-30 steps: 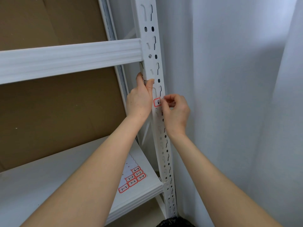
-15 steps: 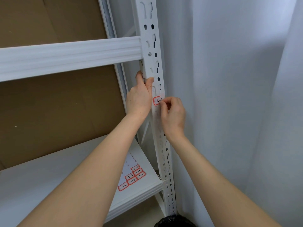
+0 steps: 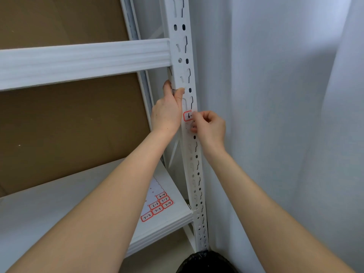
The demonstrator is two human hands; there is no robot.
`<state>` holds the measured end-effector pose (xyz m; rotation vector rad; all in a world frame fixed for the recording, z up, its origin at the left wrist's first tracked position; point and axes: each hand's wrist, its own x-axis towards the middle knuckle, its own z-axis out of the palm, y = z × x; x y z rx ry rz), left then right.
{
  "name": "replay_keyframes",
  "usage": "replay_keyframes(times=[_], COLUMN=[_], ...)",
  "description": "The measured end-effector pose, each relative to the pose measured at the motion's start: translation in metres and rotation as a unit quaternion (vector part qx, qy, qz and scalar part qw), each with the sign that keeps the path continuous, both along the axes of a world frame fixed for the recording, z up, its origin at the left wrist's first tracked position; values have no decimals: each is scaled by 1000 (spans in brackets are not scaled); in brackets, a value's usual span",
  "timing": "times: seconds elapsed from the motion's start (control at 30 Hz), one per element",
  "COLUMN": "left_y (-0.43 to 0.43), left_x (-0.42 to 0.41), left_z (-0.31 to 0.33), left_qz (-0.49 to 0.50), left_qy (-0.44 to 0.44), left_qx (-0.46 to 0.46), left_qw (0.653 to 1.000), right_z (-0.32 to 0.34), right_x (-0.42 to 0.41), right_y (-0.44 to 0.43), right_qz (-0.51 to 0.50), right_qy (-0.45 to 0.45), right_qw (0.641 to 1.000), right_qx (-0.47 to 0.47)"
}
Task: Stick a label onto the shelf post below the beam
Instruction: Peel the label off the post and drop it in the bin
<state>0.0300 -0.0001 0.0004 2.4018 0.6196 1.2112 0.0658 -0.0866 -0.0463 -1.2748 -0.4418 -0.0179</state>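
Observation:
A small white label with a red border and handwritten "6-" lies against the front of the white perforated shelf post, some way below the white beam. My right hand covers the label's right end, its fingertips on the label and post. My left hand grips the post's left edge just above the label, thumb on the front face.
A label sheet with several red-bordered labels lies on the white shelf board below. Brown cardboard backs the shelf. White curtain hangs right of the post. A black bag sits at the post's foot.
My right hand has pressed closer onto the label's right end against the post. My left hand keeps its grip on the post.

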Motion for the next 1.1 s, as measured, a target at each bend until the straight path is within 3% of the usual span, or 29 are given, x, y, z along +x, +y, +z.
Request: replay_keyframes(times=[0.23,0.37,0.43,0.5,0.63,0.8,1.1], left_y=[-8,-19,-30,-44,-65,-80,-98], left_x=[-8,-15,-22,-31,-52,-77,-100], left_z=[1,-16,-29,-45,-93,-137,-177], left_qz=[-14,-38,-18,-64,-171,-224,-210], left_qy=[-6,-72,-125,-150,-28,19,3], left_qx=[-41,-89,-55,-31,-111,-253,-350], left_qw=[999,993,990,986,979,941,913], right_z=[-9,-24,-33,-42,-68,-99,-132], right_x=[-4,-13,-19,-25,-38,-49,-68], right_y=[-17,-33,-42,-52,-75,-100,-123], right_qz=[127,178,201,223,264,274,251], right_qy=[107,142,160,175,190,225,279], right_qw=[983,970,962,953,942,934,927], right_qx=[74,89,98,107,86,55,-2])
